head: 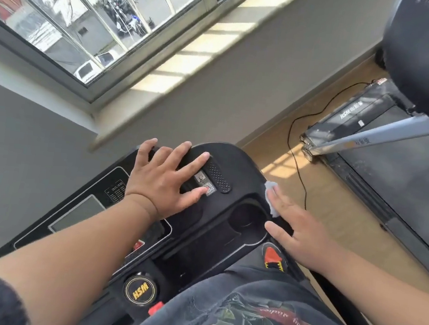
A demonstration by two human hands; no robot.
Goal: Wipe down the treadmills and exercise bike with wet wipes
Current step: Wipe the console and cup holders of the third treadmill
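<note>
A black treadmill console [237, 164] fills the lower middle of the view, with a grey screen [78, 213] and a round cup holder [246, 216]. My left hand [164, 178] lies flat on the console's top, fingers spread, near a small QR sticker [209, 188]. My right hand [298, 232] presses a white wet wipe [270, 197] with straight fingers against the console's right edge. A second treadmill [383, 153] stands to the right on the floor.
A grey wall and a sunlit windowsill [193, 54] lie just beyond the console. A black power cable [299, 155] trails across the wooden floor between the two treadmills. Another dark console [428, 52] hangs at the upper right.
</note>
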